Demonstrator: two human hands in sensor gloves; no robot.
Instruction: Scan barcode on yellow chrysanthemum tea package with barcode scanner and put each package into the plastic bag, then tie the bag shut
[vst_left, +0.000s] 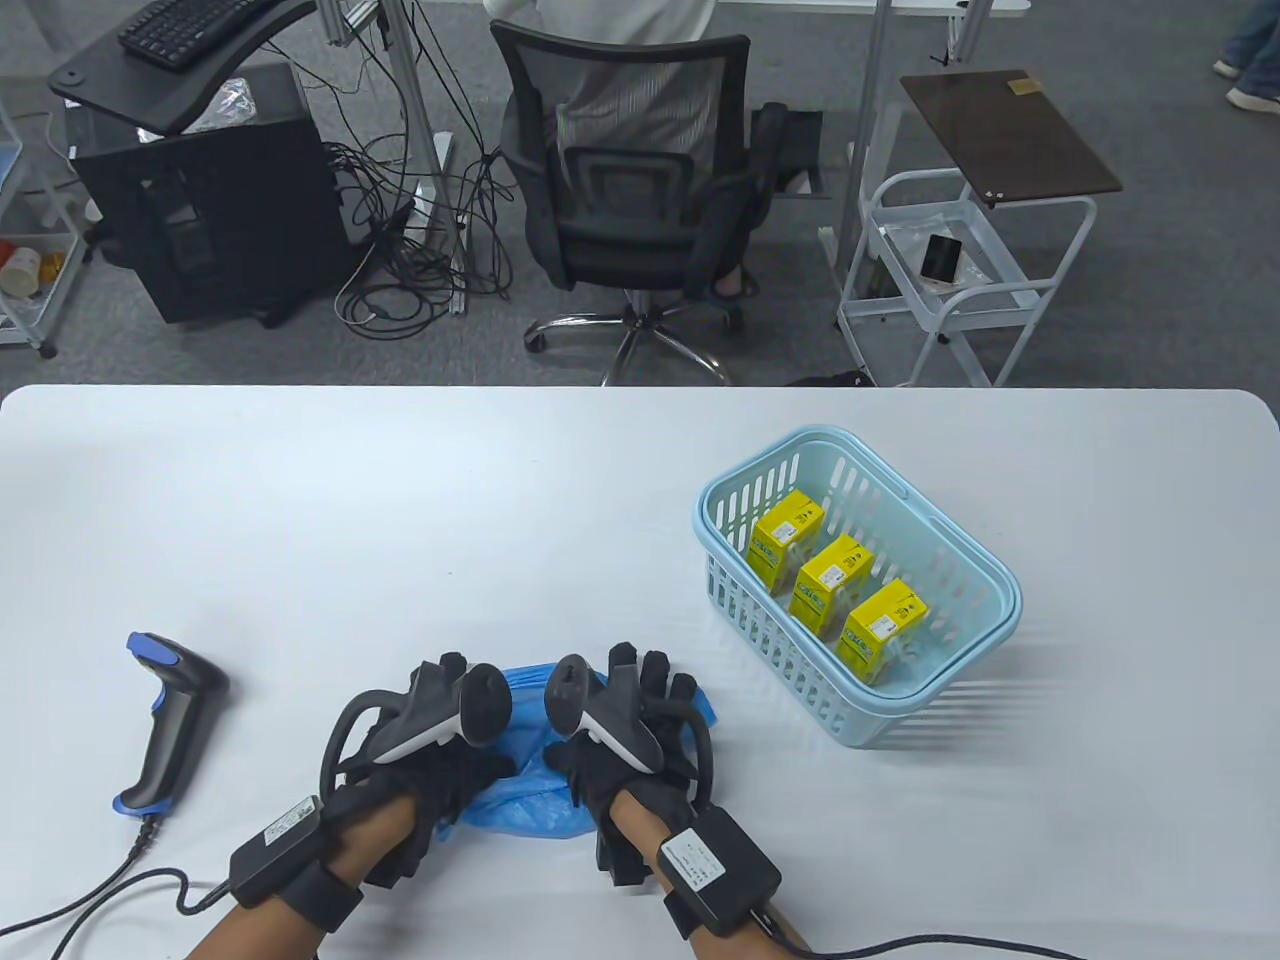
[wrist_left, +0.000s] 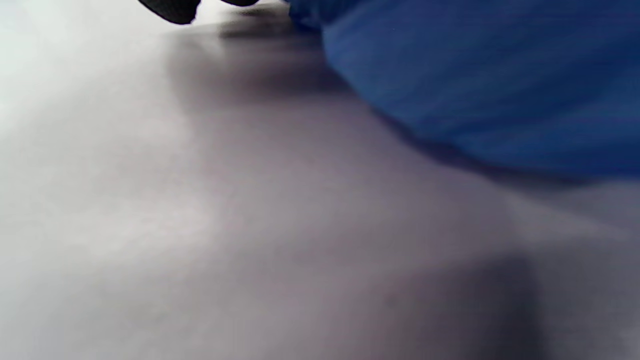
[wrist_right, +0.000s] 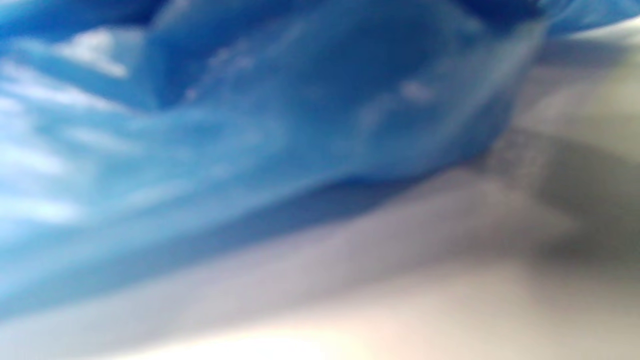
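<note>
Plastic bag (vst_left: 540, 790) – flat on table | left hand (vst_left: 425, 735), right hand (vst_left: 630, 720) both on it – grip unclear

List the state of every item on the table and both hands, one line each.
plastic bag: crumpled flat on the table, under both hands, untied.
tea packages: three, standing in the basket.
basket: upright on the table.
barcode scanner: lying on the table, untouched.
left hand: on the bag.
right hand: on the bag.

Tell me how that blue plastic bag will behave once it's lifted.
The blue plastic bag lies crumpled and flat under both hands, so it will probably hang limp. It looks thin and glossy, so likely light and slippery. Its mouth may need spreading open.
</note>
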